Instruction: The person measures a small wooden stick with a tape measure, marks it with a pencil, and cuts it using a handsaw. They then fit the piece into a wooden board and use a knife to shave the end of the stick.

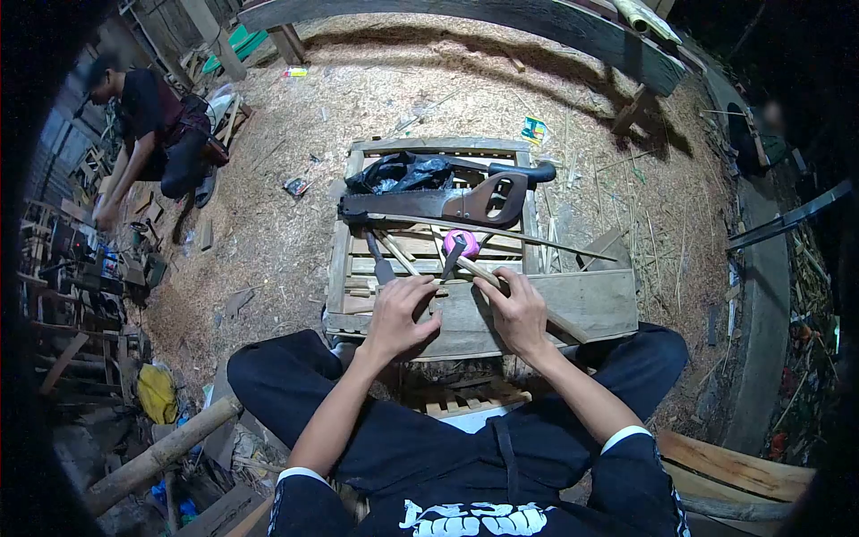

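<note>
A low slatted wooden crate (pixel 341 255) stands before my crossed legs, with a wide grey board (pixel 595 300) along its near side. My left hand (pixel 400 313) is over the board's left part, thumb and fingers curled near a thin pale strip. My right hand (pixel 514 313) has its fingers on a pale bamboo stick (pixel 564 324) that slants across the board. Just beyond the hands lie a pink roll (pixel 461 243) and a dark blade (pixel 454 259). A handsaw (pixel 447 206) and a black plastic bag (pixel 394 174) rest on the far slats.
At the upper left a person (pixel 157 125) crouches beside piled wood. Another person (pixel 761 139) is at the upper right. A long wooden beam (pixel 501 22) crosses the top. A round pole (pixel 165 452) and a yellow bag (pixel 157 394) lie at the lower left.
</note>
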A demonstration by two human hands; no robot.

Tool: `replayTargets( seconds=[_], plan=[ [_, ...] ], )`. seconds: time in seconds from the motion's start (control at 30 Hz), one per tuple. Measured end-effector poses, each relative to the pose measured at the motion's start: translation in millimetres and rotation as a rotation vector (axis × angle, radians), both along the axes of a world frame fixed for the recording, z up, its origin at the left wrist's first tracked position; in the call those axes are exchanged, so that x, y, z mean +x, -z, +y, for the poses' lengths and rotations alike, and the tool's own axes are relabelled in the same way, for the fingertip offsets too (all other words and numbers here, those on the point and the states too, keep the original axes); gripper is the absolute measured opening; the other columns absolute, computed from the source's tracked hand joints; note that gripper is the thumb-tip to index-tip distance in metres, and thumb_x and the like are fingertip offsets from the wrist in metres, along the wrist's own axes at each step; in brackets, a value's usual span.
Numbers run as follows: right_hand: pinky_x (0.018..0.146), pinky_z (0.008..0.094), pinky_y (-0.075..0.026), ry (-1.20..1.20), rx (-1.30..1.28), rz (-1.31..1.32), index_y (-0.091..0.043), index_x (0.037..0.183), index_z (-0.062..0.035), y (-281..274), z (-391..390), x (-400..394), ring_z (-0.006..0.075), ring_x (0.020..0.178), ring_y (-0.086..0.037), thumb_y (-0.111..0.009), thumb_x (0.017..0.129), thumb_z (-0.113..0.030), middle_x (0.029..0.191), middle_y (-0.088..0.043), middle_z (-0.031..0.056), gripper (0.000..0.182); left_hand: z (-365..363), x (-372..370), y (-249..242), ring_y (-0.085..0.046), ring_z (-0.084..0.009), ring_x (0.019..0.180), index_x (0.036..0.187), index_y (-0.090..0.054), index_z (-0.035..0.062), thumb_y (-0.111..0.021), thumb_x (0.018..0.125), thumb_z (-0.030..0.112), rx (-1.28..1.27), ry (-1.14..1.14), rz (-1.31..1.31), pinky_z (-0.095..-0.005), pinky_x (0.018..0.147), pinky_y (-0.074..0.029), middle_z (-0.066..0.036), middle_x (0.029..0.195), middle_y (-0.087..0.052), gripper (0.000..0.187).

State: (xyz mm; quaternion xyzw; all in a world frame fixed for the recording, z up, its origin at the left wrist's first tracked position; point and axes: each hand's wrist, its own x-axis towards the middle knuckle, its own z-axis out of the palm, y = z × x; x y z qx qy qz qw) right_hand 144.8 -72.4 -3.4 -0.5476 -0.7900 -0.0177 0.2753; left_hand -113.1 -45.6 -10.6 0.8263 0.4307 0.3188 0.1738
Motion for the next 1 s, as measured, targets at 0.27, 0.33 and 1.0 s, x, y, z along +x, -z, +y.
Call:
replayTargets(
  seconds=[0.27,0.33,1.0],
  plan=[
    [0.074,0.0406,-0.058,-0.029,0.029,0.01,-0.075,0.127,-0.0229,-1,-3,-3,0.0273,0.098,-0.068,-0.069,0.083,-0.005,0.118,-0.067,0.0096,0.048,-17,-5,2,-0.069,-0.0314,0.114,0.118,-0.073,0.0054,-0.082,0.077,0.021,0.021,-0.023,-0.012,-0.0442,0.101,-0.051,-0.012,0.122,-0.074,0.045],
    [0.074,0.0408,-0.058,-0.034,0.027,0.016,-0.075,0.127,-0.023,-2,-4,-7,0.0274,0.098,-0.068,-0.069,0.082,-0.005,0.118,-0.066,0.0097,0.049,-21,-9,2,-0.069,-0.0314,0.114,0.117,-0.073,0.0054,-0.083,0.077,0.021,0.024,-0.028,-0.003,-0.0443,0.1,-0.051,-0.012,0.121,-0.074,0.044],
    [0.074,0.0411,-0.059,-0.104,-0.003,0.073,-0.074,0.127,-0.0196,-9,10,-16,0.0292,0.095,-0.068,-0.071,0.087,-0.004,0.115,-0.069,0.009,0.043,-35,-63,-30,-0.035,-0.0432,0.147,0.165,-0.034,0.016,-0.087,0.059,0.068,-0.133,0.206,0.365,-0.0581,0.125,-0.024,-0.024,0.159,-0.037,0.13]
  ],
)
